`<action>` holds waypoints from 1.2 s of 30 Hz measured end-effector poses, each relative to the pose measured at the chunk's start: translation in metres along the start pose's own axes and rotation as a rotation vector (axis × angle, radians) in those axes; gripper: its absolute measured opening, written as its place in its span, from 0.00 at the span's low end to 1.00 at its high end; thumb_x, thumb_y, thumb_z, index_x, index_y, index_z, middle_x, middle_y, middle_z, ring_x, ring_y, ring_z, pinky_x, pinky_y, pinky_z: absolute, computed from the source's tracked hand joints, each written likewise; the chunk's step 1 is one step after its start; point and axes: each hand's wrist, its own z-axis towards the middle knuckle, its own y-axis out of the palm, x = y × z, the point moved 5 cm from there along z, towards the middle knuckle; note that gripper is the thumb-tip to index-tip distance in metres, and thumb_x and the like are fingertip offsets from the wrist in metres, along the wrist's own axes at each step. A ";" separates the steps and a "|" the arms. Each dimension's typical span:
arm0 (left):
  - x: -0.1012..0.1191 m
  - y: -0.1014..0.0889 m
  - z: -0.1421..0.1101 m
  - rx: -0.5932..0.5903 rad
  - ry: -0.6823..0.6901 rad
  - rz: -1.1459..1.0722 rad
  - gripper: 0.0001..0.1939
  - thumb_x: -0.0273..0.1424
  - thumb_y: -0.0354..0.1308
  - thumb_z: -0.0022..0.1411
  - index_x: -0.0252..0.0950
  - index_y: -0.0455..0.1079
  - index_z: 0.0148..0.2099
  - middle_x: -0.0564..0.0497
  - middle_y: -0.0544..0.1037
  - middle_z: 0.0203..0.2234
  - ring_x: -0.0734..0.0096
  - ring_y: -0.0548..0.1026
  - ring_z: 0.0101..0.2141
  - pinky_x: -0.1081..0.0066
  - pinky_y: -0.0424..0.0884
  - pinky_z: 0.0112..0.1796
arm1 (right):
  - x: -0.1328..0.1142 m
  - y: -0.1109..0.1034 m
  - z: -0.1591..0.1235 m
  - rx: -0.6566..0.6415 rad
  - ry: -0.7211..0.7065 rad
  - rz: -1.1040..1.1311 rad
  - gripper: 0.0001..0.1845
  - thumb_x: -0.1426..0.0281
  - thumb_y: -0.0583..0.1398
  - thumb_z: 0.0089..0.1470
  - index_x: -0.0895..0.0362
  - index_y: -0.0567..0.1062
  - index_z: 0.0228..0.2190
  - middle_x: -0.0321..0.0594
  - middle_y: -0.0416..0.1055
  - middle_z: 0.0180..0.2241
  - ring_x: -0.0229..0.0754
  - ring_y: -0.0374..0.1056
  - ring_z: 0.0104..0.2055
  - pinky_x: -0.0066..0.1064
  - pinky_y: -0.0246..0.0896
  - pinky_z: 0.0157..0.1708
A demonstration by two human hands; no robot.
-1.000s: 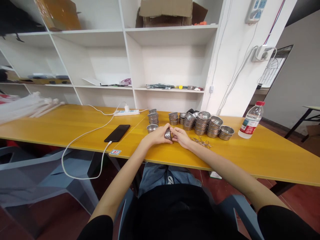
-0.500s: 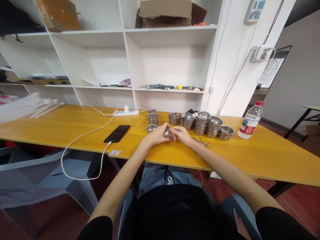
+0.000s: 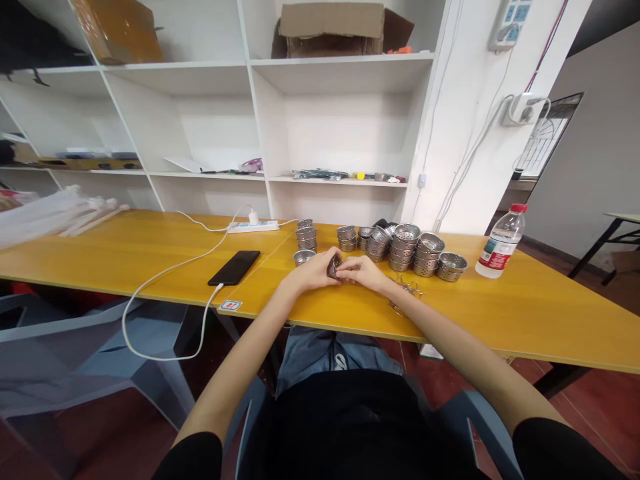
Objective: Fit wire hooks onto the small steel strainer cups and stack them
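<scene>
My left hand [image 3: 319, 271] is closed round a small perforated metal strainer basket [image 3: 334, 266], tilted on its side above the table. My right hand [image 3: 361, 272] has its fingers pinched together at the basket's right side. Whatever lies between those fingertips is too small and hidden to make out. Beside my right forearm sits a loose pile of thin bent metal wire pieces [image 3: 407, 288], partly covered by the arm. Behind my left hand, more strainer baskets [image 3: 305, 235] are stacked, with one basket [image 3: 304, 257] standing in front of them.
Several stacks of strainer baskets [image 3: 406, 245] line the table's back right. A water bottle [image 3: 500, 241] stands farther right. On the left, a black phone [image 3: 234, 267] is wired to a power strip [image 3: 253, 227]. White shelving [image 3: 340, 61] rises behind the yellow table [image 3: 475, 313].
The strainer basket has turned slightly in my left hand. My right hand has shifted a little left, bringing its fingertips closer against the basket.
</scene>
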 end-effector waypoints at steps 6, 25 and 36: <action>0.009 -0.001 -0.001 -0.043 0.022 -0.066 0.30 0.37 0.72 0.52 0.40 0.63 0.53 0.50 0.77 0.44 0.62 0.77 0.41 0.66 0.70 0.42 | 0.007 0.003 0.001 -0.063 0.069 0.042 0.21 0.58 0.74 0.40 0.61 0.85 0.32 0.37 0.75 0.21 0.34 0.60 0.21 0.29 0.55 0.25; 0.015 0.005 0.001 -0.065 -0.001 -0.086 0.35 0.45 0.74 0.49 0.41 0.64 0.54 0.50 0.78 0.44 0.58 0.77 0.42 0.63 0.72 0.43 | 0.000 0.004 -0.002 -0.252 0.065 0.022 0.12 0.65 0.69 0.44 0.61 0.80 0.31 0.34 0.73 0.23 0.34 0.63 0.23 0.28 0.58 0.28; 0.011 0.007 0.002 -0.059 0.021 -0.120 0.39 0.42 0.75 0.48 0.41 0.62 0.58 0.46 0.77 0.51 0.54 0.78 0.48 0.60 0.73 0.49 | -0.001 0.003 0.000 -0.018 -0.130 -0.563 0.03 0.74 0.64 0.48 0.60 0.78 0.24 0.30 0.65 0.19 0.33 0.57 0.23 0.27 0.47 0.26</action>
